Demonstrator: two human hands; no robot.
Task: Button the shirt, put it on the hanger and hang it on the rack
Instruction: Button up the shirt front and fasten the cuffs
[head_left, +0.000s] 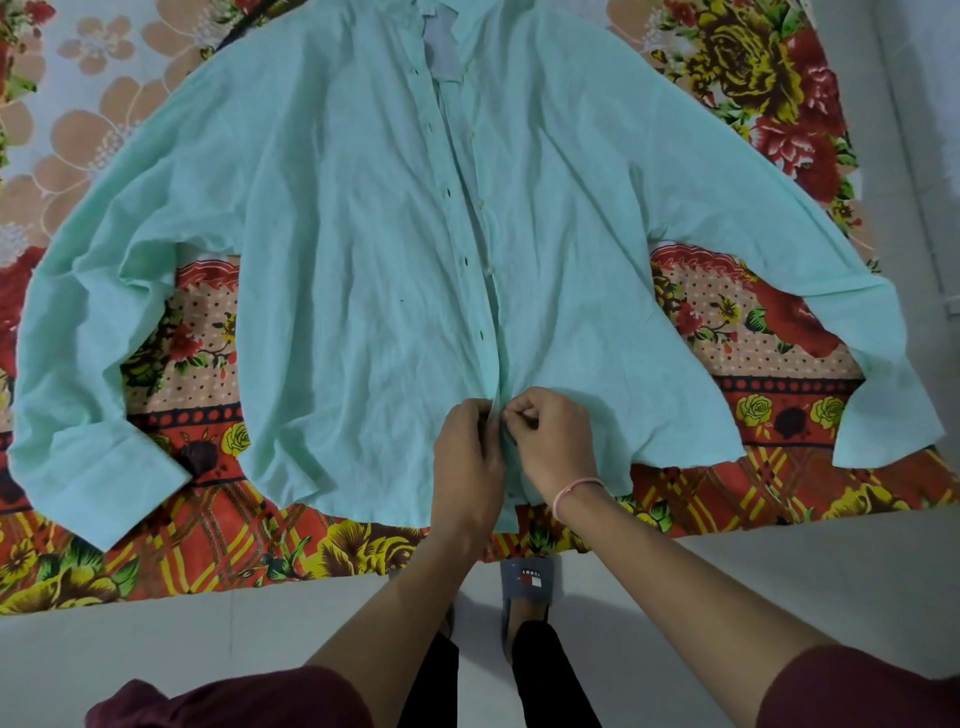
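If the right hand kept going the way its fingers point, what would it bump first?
The right hand pinches the shirt; straight past that fold it would likely meet the left hand.

Mint-green shirt (363, 260) on a red, yellow and peach floral bedsheet (779, 104).

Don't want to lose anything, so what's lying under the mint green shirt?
The shirt lies on a floral bedsheet, which shows around it and between the sleeves and body. Anything directly beneath the cloth is covered and cannot be seen.
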